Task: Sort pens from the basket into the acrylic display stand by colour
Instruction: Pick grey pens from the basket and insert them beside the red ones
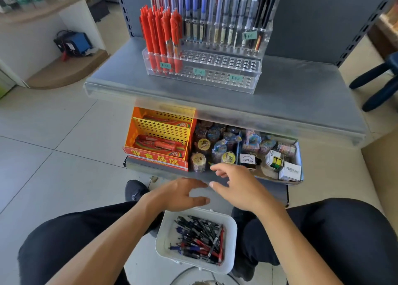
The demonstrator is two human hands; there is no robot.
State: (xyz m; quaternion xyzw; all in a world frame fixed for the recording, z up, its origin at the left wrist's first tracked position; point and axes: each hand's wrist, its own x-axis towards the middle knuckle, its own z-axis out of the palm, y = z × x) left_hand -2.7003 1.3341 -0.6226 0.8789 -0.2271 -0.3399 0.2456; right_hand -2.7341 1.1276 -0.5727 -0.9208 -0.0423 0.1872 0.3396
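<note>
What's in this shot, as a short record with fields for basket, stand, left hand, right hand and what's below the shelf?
basket: white basket between the knees, holding mixed black, blue and red pens
stand: acrylic display stand on the grey shelf; red pens fill its front left holes, front right holes bare
left hand: left hand above the basket, holds nothing
right hand: right hand holds nothing
below: orange display box

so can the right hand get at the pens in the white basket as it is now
Probably yes. The right hand is empty, hovering just beyond the white basket, whose top is open. The pens lie loose and uncovered; the left hand sits over the far-left corner only.
</note>
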